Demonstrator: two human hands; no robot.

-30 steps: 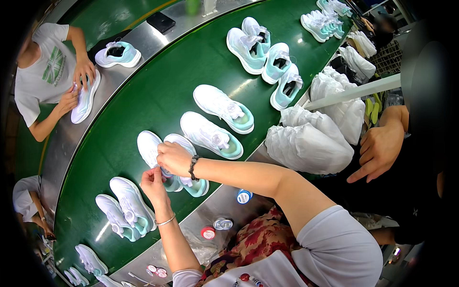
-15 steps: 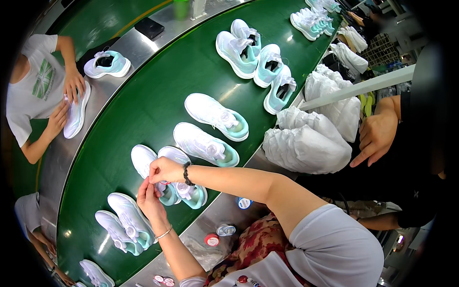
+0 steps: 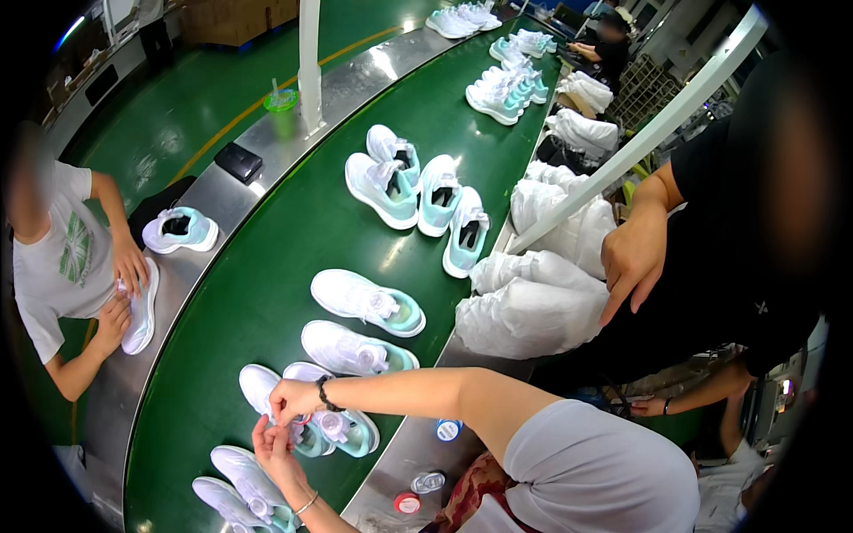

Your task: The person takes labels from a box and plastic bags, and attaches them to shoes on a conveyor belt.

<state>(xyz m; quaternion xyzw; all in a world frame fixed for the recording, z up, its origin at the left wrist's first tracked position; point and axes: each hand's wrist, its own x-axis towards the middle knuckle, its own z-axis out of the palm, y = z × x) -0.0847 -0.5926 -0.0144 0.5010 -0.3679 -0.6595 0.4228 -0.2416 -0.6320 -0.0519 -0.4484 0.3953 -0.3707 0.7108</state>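
Both hands, left hand and right hand, have fingers pinched together on the white, mint-soled sneaker lying on the green conveyor belt, near its steel edge, with bare belt beyond the farther pairs.

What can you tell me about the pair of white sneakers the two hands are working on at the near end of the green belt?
The pair of white sneakers with mint-green soles lies side by side on the green conveyor belt, toes pointing away up the belt. The uppers look like soft knit fabric, with a round dial closure on top. The right hand and left hand meet over the left shoe, pinching something small there.
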